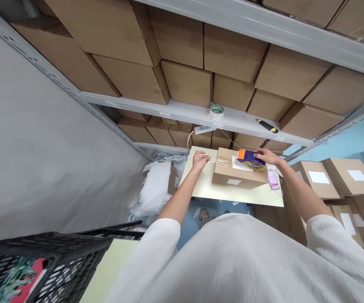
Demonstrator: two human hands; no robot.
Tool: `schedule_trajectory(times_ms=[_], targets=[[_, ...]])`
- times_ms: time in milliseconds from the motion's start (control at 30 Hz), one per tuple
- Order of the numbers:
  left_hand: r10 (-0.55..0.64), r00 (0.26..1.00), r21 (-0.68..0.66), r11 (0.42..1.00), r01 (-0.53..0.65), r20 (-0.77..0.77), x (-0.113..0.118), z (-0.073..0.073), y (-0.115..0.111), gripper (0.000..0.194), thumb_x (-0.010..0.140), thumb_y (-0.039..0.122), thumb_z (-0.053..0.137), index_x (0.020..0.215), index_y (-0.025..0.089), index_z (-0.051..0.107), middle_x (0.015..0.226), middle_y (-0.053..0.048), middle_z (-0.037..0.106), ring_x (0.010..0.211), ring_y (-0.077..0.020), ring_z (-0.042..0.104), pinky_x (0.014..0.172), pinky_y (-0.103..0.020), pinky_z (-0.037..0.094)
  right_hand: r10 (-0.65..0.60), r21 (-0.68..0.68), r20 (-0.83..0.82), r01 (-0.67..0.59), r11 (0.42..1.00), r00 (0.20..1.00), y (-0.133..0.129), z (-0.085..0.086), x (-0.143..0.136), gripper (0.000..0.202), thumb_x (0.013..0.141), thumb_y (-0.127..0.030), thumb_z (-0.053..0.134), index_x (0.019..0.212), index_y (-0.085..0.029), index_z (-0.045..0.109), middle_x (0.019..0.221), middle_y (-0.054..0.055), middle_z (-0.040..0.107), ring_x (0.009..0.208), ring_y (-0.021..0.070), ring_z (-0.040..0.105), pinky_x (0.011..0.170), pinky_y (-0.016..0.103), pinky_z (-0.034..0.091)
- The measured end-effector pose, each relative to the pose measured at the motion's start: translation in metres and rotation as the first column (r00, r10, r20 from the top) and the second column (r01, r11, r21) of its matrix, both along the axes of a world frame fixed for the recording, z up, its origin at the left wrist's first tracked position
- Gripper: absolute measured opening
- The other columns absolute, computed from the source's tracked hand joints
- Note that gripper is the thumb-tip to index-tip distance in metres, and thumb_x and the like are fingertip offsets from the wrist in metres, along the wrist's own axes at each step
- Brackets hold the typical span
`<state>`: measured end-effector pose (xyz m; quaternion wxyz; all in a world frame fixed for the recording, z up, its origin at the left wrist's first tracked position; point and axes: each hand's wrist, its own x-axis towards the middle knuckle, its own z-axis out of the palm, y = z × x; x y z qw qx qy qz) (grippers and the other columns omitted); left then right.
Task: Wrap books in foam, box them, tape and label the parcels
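Observation:
A cardboard box (221, 173) lies on the pale yellow table (207, 189), with clear tape along its left end and white labels on its top and front side. Over the box's right part, my right hand (266, 156) grips a blue and orange tape dispenser (248, 156) that holds a roll of tape. My left hand (201, 160) is just left of the box, not touching it, fingers apart and slightly curled with nothing in them. A phone (273, 179) with a lit screen lies right of the box.
Behind the table, a metal shelf (182, 110) full of cardboard boxes carries a tape roll (216, 110) and a cutter knife (267, 126). White packing material (156, 181) lies at left, labelled boxes (319, 177) stand at right. A black crate (55, 269) is at lower left.

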<state>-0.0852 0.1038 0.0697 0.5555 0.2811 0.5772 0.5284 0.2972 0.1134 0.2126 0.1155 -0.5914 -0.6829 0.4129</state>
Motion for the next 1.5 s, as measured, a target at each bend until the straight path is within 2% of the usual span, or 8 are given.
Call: schedule_trajectory(times_ms=[100, 300, 500, 633, 833, 1033, 1200, 1500], targets=[[-0.014, 1.0, -0.001, 1.0, 0.014, 0.004, 0.0, 0.0, 0.0, 0.051, 0.066, 0.019, 0.09, 0.096, 0.025, 0.049, 0.069, 0.003, 0.072, 0.063, -0.0133, 0.065, 0.066, -0.025, 0.047, 0.051, 0.07, -0.04, -0.049, 0.996, 0.998, -0.004, 0.003, -0.003, 0.053, 0.086, -0.049, 0.077, 0.133, -0.025, 0.069, 0.105, 0.006, 0.079, 0.088, 0.0248, 0.071, 0.087, 0.041, 0.061], [-0.012, 1.0, -0.028, 1.0, 0.012, 0.007, -0.001, -0.001, -0.001, 0.055, 0.064, 0.021, 0.093, 0.096, 0.025, 0.049, 0.07, 0.003, 0.071, 0.062, -0.0127, 0.064, 0.065, -0.024, 0.047, 0.156, 0.223, 0.135, -0.183, 0.958, 0.979, -0.019, 0.006, -0.017, 0.042, 0.096, -0.051, 0.067, 0.128, -0.024, 0.073, 0.127, 0.012, 0.078, 0.115, 0.0347, 0.071, 0.106, 0.05, 0.056], [-0.034, 0.999, -0.063, 0.997, 0.036, 0.032, 0.0, -0.004, -0.003, 0.055, 0.065, 0.021, 0.094, 0.097, 0.025, 0.05, 0.072, 0.001, 0.072, 0.065, -0.0133, 0.066, 0.067, -0.024, 0.047, 0.193, 0.249, 0.23, -0.25, 0.936, 0.954, -0.027, 0.003, -0.015, 0.066, 0.074, -0.047, 0.092, 0.132, -0.024, 0.071, 0.127, 0.014, 0.077, 0.111, 0.0362, 0.072, 0.099, 0.044, 0.056], [-0.05, 0.997, -0.029, 0.998, 0.052, 0.058, 0.0, -0.006, -0.006, 0.054, 0.066, 0.025, 0.093, 0.099, 0.025, 0.05, 0.073, 0.002, 0.074, 0.065, -0.0129, 0.066, 0.068, -0.025, 0.047, 0.182, 0.269, 0.298, -0.265, 0.926, 0.937, -0.027, 0.0, -0.011, 0.053, 0.082, -0.046, 0.088, 0.127, -0.023, 0.072, 0.119, 0.014, 0.079, 0.101, 0.0337, 0.074, 0.091, 0.041, 0.056], [0.006, 0.998, 0.11, 0.994, -0.013, 0.058, -0.006, -0.008, -0.011, 0.054, 0.069, 0.027, 0.09, 0.106, 0.026, 0.05, 0.075, 0.002, 0.076, 0.069, -0.0151, 0.071, 0.072, -0.027, 0.05, 0.216, 0.305, 0.432, -0.367, 0.879, 0.876, -0.031, 0.001, -0.016, 0.046, 0.092, -0.04, 0.082, 0.132, -0.022, 0.067, 0.124, 0.015, 0.079, 0.109, 0.0338, 0.076, 0.092, 0.04, 0.058], [0.038, 0.995, 0.105, 0.993, -0.047, 0.087, -0.012, -0.016, -0.007, 0.055, 0.069, 0.025, 0.087, 0.109, 0.026, 0.049, 0.078, 0.002, 0.077, 0.073, -0.0157, 0.072, 0.074, -0.027, 0.05, 0.261, 0.252, 0.552, -0.457, 0.853, 0.792, -0.024, 0.01, -0.034, 0.042, 0.094, -0.039, 0.081, 0.13, -0.022, 0.067, 0.123, 0.015, 0.08, 0.11, 0.0331, 0.077, 0.088, 0.037, 0.058], [0.042, 0.989, 0.064, 0.997, -0.051, 0.143, -0.016, -0.033, -0.004, 0.056, 0.067, 0.024, 0.089, 0.108, 0.026, 0.049, 0.078, 0.002, 0.077, 0.07, -0.0142, 0.07, 0.07, -0.025, 0.047, 0.27, 0.199, 0.606, -0.471, 0.859, 0.748, -0.02, 0.014, -0.046, 0.042, 0.096, -0.042, 0.08, 0.13, -0.021, 0.066, 0.124, 0.016, 0.079, 0.109, 0.0323, 0.077, 0.085, 0.035, 0.056], [-0.044, 0.99, -0.132, 0.989, 0.061, 0.132, 0.03, -0.055, -0.01, 0.034, 0.075, 0.022, 0.082, 0.097, 0.024, 0.055, 0.078, 0.001, 0.07, 0.074, -0.0165, 0.07, 0.066, -0.025, 0.046, 0.268, 0.161, 0.641, -0.467, 0.869, 0.719, -0.019, 0.014, -0.048, 0.049, 0.095, -0.039, 0.081, 0.136, -0.02, 0.063, 0.128, 0.016, 0.078, 0.113, 0.0321, 0.076, 0.091, 0.036, 0.056]])
